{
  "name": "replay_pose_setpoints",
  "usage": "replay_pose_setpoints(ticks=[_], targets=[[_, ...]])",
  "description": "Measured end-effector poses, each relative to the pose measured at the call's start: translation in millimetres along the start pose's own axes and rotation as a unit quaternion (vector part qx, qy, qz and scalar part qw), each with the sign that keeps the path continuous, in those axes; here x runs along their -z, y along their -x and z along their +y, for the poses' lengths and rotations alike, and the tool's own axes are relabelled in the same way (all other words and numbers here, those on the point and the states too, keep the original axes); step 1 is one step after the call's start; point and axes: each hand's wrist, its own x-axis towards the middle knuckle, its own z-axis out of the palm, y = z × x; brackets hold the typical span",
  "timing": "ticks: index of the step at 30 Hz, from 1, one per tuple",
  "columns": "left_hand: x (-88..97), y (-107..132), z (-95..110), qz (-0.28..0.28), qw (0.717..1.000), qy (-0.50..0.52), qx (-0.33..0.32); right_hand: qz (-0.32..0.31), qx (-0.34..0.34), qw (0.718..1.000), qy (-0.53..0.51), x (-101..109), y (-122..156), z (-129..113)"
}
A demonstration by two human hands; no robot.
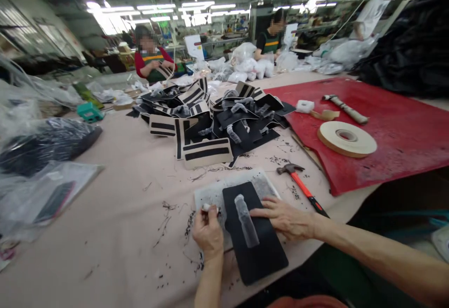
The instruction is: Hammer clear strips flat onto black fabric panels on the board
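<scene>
A black rectangular panel (264,254) lies at a slant in front of me, its far part on a whitish cutting board (261,182). On the panel's middle is a strip wrapped in translucent plastic (247,226). My right hand (289,218) rests on the panel's right edge with fingers stretched out, the index fingertip beside the wrapped strip. Left of the panel, my left hand (209,238) is closed in a pinch on a small white wad (206,207), too small to make out fully. Right of the board lies a claw hammer (303,189) with an orange and black handle.
Beyond the board is a pile of black and beige striped panels (206,151). A red sheet (393,111) at right bears a tape roll (347,138) and a wrapped hammer (347,108). Plastic bags (66,177) lie left. Two people (152,58) work at the back; another stands far right.
</scene>
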Motion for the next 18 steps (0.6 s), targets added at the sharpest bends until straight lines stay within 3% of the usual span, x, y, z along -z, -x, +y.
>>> replay_pose_setpoints(ticks=[4, 8, 12, 15, 18], targets=[[-0.6, -3, 4, -0.04, 0.998, 0.048, 0.005, -0.002, 0.069, 0.997, -0.044, -13, 13, 6], [-10.5, -8, 30, -0.178, 0.977, 0.113, -0.032, 0.014, 0.036, 0.995, -0.089, -7, 13, 10], [-34.2, -7, 50, -0.298, 0.947, 0.106, -0.061, 0.0, -0.003, 0.993, -0.115, -1, 18, 11], [-50.0, -3, 45, -0.297, 0.949, 0.098, -0.046, 0.031, -0.017, 0.997, -0.073, 7, 23, 4], [-55.9, 1, 35, -0.272, 0.956, 0.103, -0.041, 0.172, -0.095, 0.977, -0.083, 17, 20, -13]])
